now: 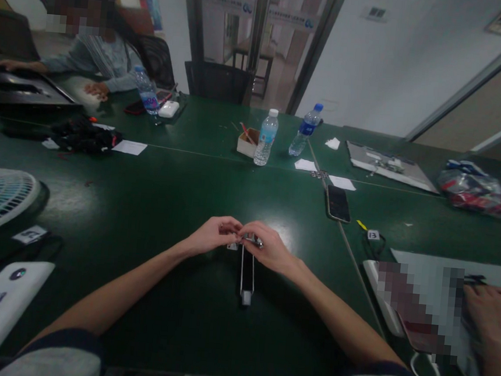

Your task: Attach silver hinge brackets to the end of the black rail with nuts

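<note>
Viewing one green tabletop, spreading across most of the frame. Counting two co-workers: one seated person at far left, losing the head to blurred squares, and one co-worker's hand at right, blurring and running off the edge. Seeing one fan, cropped at left, and one grey panel at far right, carrying small parts too faint for counting. Noting two white packs: one marked 28, cut off at near left; another at right, partly disappearing under a pixelated object.

Bringing two hands together at the centre. Bending the left hand's fingers close against the right's, but not showing clearly any pinch; not being able to tell. Pinching one silvery part in the right hand's fingers, partly covering it.

Counting three bottles along the far side. Lying just below the hands: one dark strip, hiding its far end beneath the right hand. Finding one phone right of centre, and one box, partly vanishing behind the middle bottle. Glimpsing one pale piece under the left fingertips, too small for making out.
</note>
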Demonstrator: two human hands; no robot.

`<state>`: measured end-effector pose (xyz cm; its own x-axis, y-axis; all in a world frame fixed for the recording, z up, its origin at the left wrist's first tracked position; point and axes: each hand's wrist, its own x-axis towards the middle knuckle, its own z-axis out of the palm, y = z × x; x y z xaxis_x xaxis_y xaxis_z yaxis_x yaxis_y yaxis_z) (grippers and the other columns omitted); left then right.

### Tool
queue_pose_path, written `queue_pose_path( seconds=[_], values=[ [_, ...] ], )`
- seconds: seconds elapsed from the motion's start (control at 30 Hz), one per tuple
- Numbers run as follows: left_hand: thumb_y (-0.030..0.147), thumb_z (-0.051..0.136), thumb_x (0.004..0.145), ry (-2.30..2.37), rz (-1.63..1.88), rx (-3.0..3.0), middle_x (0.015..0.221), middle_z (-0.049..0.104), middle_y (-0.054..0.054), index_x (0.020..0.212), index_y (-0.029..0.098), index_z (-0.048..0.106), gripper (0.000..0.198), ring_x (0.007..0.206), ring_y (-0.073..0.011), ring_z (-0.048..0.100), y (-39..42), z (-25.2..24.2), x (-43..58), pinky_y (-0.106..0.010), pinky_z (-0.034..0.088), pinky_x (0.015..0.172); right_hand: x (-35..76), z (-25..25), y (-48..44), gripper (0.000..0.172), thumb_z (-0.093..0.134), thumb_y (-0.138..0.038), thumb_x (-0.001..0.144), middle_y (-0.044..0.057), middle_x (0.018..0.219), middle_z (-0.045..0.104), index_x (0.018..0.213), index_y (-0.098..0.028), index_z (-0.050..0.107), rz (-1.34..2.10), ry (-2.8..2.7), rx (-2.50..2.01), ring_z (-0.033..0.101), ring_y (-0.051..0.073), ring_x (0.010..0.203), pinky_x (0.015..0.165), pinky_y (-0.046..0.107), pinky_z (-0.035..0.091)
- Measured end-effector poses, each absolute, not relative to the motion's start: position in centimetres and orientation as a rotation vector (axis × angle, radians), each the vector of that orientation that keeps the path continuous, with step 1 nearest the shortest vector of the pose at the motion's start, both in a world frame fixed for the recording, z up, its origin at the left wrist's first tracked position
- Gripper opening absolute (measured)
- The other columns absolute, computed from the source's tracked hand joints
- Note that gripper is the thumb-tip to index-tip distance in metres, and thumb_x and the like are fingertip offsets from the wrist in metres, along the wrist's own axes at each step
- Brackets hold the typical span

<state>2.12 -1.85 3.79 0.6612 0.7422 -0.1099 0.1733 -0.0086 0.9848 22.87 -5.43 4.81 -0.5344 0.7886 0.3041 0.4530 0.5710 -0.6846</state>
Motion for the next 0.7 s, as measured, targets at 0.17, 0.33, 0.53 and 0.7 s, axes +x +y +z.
queue_pose_path(
  seconds=[0.17,0.33,0.53,0.7],
  values=[
    [0.027,0.062,0.087,0.893,0.424,1.933,0.097,0.069,-0.004,0.100,0.016,0.065,0.017,0.086,-0.0166,0.064,-1.5,4.1,1.7,-0.031,0.051,0.079,24.2,6.0,-4.5,0.017,0.056,-0.021,0.088,0.006,0.102,0.063,0.105,-0.020,0.059,0.664,-2.307,-1.179,0.059,0.016,0.090,0.079,0.031,0.048],
    [0.027,0.057,0.092,0.890,0.299,2.213,0.099,0.067,-0.003,0.102,0.017,0.067,0.017,0.087,-0.0160,0.062,-1.3,3.7,1.4,-0.028,0.048,0.077,26.4,6.5,-3.3,0.012,0.056,-0.022,0.088,0.004,0.088,0.065,0.097,-0.016,0.061,0.618,-2.430,-1.379,0.058,0.014,0.076,0.068,0.026,0.043],
    [0.026,0.057,0.093,0.875,0.286,2.260,0.101,0.066,-0.004,0.101,0.017,0.068,0.017,0.087,-0.0164,0.060,-1.2,3.3,1.5,-0.028,0.046,0.076,27.4,7.2,-3.3,0.009,0.058,-0.022,0.086,0.003,0.078,0.066,0.091,-0.016,0.064,0.738,-2.590,-1.543,0.057,0.013,0.065,0.058,0.023,0.037],
    [0.025,0.058,0.092,0.883,0.255,2.258,0.097,0.066,-0.003,0.101,0.017,0.067,0.016,0.086,-0.0161,0.060,-1.3,3.3,1.6,-0.028,0.045,0.076,27.3,6.7,-3.3,0.008,0.059,-0.019,0.084,0.002,0.075,0.066,0.089,-0.016,0.064,0.881,-2.635,-1.516,0.058,0.012,0.064,0.057,0.023,0.036]
  ],
)
